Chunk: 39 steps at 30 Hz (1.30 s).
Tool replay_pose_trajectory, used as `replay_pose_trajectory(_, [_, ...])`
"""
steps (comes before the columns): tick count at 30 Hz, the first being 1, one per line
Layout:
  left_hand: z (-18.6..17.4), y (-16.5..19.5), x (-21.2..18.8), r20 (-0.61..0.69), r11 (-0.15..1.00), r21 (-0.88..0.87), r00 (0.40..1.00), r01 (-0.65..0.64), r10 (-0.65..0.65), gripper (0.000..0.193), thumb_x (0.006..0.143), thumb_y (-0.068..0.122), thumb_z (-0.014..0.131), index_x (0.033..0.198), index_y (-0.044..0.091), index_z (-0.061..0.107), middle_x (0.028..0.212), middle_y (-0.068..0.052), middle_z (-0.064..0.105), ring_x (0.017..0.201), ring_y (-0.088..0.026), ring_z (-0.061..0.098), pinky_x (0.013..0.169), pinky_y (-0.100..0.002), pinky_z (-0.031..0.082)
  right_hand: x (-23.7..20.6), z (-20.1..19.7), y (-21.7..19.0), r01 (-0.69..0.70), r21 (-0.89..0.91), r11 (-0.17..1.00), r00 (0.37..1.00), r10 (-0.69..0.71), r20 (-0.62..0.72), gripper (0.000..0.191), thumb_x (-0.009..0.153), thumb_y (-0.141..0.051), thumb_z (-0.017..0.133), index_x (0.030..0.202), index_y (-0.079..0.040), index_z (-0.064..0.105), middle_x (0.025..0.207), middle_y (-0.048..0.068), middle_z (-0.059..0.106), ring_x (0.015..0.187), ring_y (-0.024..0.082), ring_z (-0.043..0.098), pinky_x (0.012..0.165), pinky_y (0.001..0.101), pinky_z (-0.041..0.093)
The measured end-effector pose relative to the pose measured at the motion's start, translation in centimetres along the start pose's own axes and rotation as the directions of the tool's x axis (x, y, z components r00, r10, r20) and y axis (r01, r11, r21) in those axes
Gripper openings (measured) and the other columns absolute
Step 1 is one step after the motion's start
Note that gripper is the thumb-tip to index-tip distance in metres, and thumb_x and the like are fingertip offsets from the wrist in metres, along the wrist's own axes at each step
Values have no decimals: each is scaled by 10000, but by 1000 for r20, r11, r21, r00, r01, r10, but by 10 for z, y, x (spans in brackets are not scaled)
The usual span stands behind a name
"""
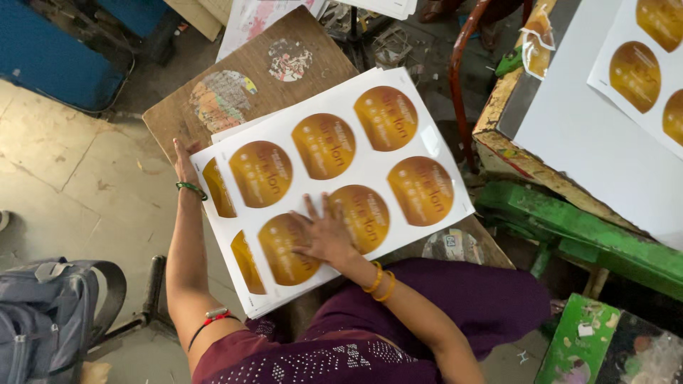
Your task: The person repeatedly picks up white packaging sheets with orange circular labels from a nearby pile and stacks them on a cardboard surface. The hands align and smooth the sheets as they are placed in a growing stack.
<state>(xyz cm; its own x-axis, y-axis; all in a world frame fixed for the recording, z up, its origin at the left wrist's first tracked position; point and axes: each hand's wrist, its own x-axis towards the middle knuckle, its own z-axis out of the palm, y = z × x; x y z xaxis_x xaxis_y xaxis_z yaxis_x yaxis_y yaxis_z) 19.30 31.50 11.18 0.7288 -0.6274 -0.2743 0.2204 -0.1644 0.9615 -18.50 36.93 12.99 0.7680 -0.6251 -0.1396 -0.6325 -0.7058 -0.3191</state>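
Lying slantwise across a worn brown wooden board (235, 85), itself propped over the lap: a stack of glossy white sheets printed with round golden-brown labels (398, 146), six rounds showing on the top sheet and the edges of lower sheets peeking out at the near-left and far-left corners. Not yet square, then, judging by those offset edges. Pressed flat on the top sheet, over the two nearest rounds: the right hand (326, 236), fingers spread, palm down, gripping nothing. Set against the stack's left edge near its far corner: the left hand (185, 160), fingers straight and open, touching the paper's rim and closed on nothing. Best done, probably, with light pressure from the flat palm, enough to pin the top sheet without creasing or smearing the glossy print, while nudging the left edge inward with the whole length of the fingers, not the tips, to bring the stray sheets flush. Worth watching the near corner, which overhangs the board above the purple garment (455, 299) and could sag or slip. Worth minding the orange bangles (380, 282) too, close enough to scuff the surface. Further out: a grey backpack (50, 313) on the floor at left, a green-painted wooden frame (576, 227) at right, and above it a pale tabletop (576, 128) bearing another sheet of the same labels (644, 64).
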Motion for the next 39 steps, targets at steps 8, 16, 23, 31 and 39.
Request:
replay_pose_trajectory(8, [-4, 8, -10, 100, 997, -62, 994, -47, 53, 598, 961, 543, 671, 1267, 29, 683, 1185, -59, 718, 1068, -149, 676, 938, -295, 553, -8, 6, 23, 365, 302, 881, 923, -301, -240, 800, 910, -546, 672, 1563, -169, 406, 1601, 187, 393, 1501, 400, 350, 1201, 588, 261])
replay_pose_trajectory(16, [-2, 6, -8, 37, 988, 122, 996, -90, 86, 486, 985, 488, 723, 1195, 50, 701, 1066, -16, 702, 907, -88, 600, 799, -244, 493, -146, -44, 228, -581, 66, 811, 808, 585, -75, 987, 744, 15, 633, 1631, -93, 213, 1648, 191, 264, 1467, 397, 306, 1159, 587, 297])
replay_pose_trajectory(23, [1, 16, -9, 12, 952, 278, 991, -130, 132, 464, 975, 508, 724, 1032, 50, 779, 905, 8, 701, 740, -81, 546, 659, -249, 435, -151, 3, 255, -332, 178, 927, 868, 373, -327, 903, 714, 92, 601, 1552, -25, 283, 1544, 230, 416, 1413, 441, 478, 1188, 487, 407])
replay_pose_trajectory(31, [6, 28, 13, 10, 905, 414, 994, -104, 110, 363, 953, 352, 713, 1058, 6, 753, 951, -55, 761, 825, -102, 689, 727, -253, 534, -151, -18, 243, -388, 307, 869, 824, 476, -307, 870, 723, 133, 568, 1549, 59, 304, 1482, 316, 463, 1258, 491, 510, 1041, 502, 442])
replay_pose_trajectory(39, [13, 29, 26, -82, 787, 615, 987, -57, 136, 322, 883, 201, 646, 1121, 7, 744, 998, -137, 749, 876, -167, 672, 763, -300, 521, -158, -19, 226, -529, 225, 818, 784, 573, -238, 791, 775, 67, 630, 1516, -8, 360, 1386, 261, 535, 1244, 460, 549, 1031, 520, 453])
